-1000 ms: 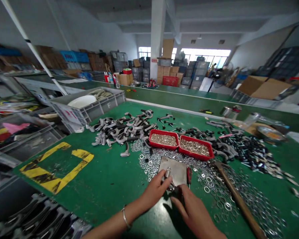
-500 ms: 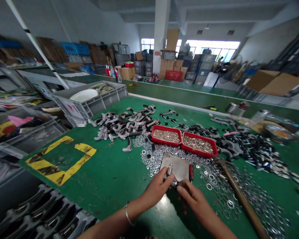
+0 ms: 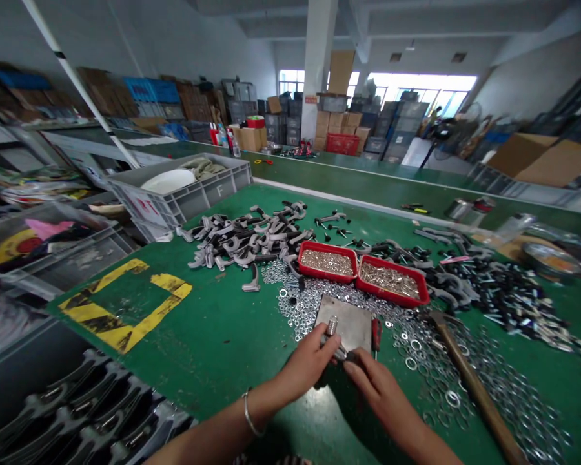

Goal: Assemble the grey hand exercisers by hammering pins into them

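My left hand [image 3: 306, 361] is closed round a small metal part [image 3: 332, 325] whose ribbed, spring-like end sticks up past the thumb. At the part's lower end, the fingertips of my right hand [image 3: 376, 382] pinch a dark, knob-like piece. Much of what lies between the fingers is hidden. Just beyond the hands, a square metal plate [image 3: 352, 315] lies on the green table [image 3: 223, 368]. A red-handled tool [image 3: 376, 334] rests along the plate's right edge.
Two red trays [image 3: 314, 274] of small metal pieces stand behind the plate. Loose washers [image 3: 300, 303] surround it. A hammer [image 3: 474, 381] lies at the right, and grey clamp-like parts [image 3: 242, 236] are heaped at the back left. Black-headed screws [image 3: 503, 290] form another pile.
The whole view has shifted slightly, so the scene sits a little further right. Both hands keep their hold on the metal part with almost no visible movement.
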### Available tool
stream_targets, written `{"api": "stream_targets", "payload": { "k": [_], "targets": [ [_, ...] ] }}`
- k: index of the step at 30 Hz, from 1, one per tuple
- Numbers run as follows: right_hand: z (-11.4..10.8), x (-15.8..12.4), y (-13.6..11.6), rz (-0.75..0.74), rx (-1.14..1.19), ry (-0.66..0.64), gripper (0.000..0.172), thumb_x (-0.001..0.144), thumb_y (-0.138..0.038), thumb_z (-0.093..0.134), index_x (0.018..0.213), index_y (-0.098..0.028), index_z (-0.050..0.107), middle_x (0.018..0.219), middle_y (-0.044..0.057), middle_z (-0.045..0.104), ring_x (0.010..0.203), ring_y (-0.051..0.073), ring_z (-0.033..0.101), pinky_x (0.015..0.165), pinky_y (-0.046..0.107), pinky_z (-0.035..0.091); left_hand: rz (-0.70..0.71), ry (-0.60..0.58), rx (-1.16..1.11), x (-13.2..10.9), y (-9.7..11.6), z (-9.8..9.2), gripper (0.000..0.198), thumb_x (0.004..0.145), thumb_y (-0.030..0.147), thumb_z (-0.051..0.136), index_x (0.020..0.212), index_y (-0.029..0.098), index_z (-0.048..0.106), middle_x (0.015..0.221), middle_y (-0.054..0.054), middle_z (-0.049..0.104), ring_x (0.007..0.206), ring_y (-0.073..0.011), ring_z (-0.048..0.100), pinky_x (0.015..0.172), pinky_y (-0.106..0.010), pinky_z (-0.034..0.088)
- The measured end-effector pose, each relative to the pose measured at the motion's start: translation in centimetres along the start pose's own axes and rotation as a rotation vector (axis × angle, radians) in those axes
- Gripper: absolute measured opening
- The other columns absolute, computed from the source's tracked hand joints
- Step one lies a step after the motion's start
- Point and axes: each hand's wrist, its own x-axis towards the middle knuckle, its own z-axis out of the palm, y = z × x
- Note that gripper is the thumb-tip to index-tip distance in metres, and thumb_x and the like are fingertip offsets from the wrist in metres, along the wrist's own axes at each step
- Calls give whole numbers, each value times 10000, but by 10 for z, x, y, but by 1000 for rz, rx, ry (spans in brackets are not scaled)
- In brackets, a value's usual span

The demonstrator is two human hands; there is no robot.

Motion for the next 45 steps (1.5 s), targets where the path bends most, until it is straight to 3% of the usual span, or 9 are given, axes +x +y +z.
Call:
{"api": "stream_targets", "payload": {
  "k": [6, 15, 20, 26, 29, 32, 37, 42, 45],
  "targets": [
    [-10, -7, -2, -295, -618, 68, 203, 999, -396, 423, 972, -230, 537, 872, 60, 635, 738, 207, 629, 617, 298, 430, -206, -147, -290, 2, 0, -1, 341, 850, 484, 596, 956, 161, 570, 802, 0, 576, 677, -117, 538, 632, -239, 430],
    [-16, 0, -10, -690, -871, 74, 294, 1037, -328, 314, 1029, -180, 567, 871, 88, 653, 733, 204, 629, 610, 288, 477, -345, -184, -352, -3, 10, -5, 293, 764, 404, 623, 888, 144, 575, 762, 12, 561, 606, -92, 496, 565, -223, 391],
    [-5, 5, -8, -337, -488, 69, 466, 1009, -520, 287, 792, -204, 552, 680, 47, 606, 598, 184, 589, 565, 288, 441, -110, -25, -84, -6, 11, -1, 228, 882, 402, 522, 893, 175, 538, 728, 29, 521, 652, -121, 509, 620, -250, 391],
    [8, 3, -13, 337, 486, -317, 700, 919, -727, 99, 713, -211, 524, 421, -65, 406, 319, 106, 324, 373, 245, 362, 194, 45, 236, 0, 3, -6, 171, 930, 328, 493, 893, 175, 559, 808, -1, 547, 749, -142, 488, 689, -265, 370],
    [0, 3, -12, 162, 161, -72, 550, 847, -717, 475, 889, -186, 614, 708, 37, 634, 604, 174, 575, 577, 285, 476, 126, 26, 192, 3, -5, -8, 193, 946, 344, 475, 928, 173, 564, 809, 6, 553, 737, -137, 493, 676, -254, 379],
    [-2, 2, -13, -4, -36, 158, 469, 756, -648, 667, 896, -203, 625, 866, 69, 643, 799, 218, 591, 738, 326, 482, 122, 68, 182, 1, -8, -6, 205, 954, 355, 468, 957, 173, 563, 823, 9, 559, 745, -137, 489, 685, -252, 382],
    [6, -2, -14, 342, 497, -337, 730, 902, -749, 111, 789, -195, 573, 502, -21, 494, 371, 131, 417, 403, 266, 395, 254, -31, 308, -3, -4, -5, 192, 946, 341, 501, 861, 174, 546, 780, 12, 546, 717, -132, 464, 675, -258, 358],
    [1, -3, -9, 82, 195, 70, 452, 791, -650, 635, 825, -199, 616, 761, 39, 632, 676, 170, 581, 583, 253, 469, 193, 49, 239, 0, -5, -4, 204, 969, 359, 463, 912, 178, 541, 809, 2, 567, 746, -142, 499, 698, -264, 405],
    [-3, -4, -10, 236, 368, -180, 644, 922, -715, 244, 750, -198, 587, 497, -19, 508, 388, 129, 435, 408, 249, 375, 332, 0, 235, -1, -2, -1, 191, 982, 333, 444, 993, 175, 549, 930, -35, 592, 868, -165, 533, 819, -301, 436]
  ]
}}
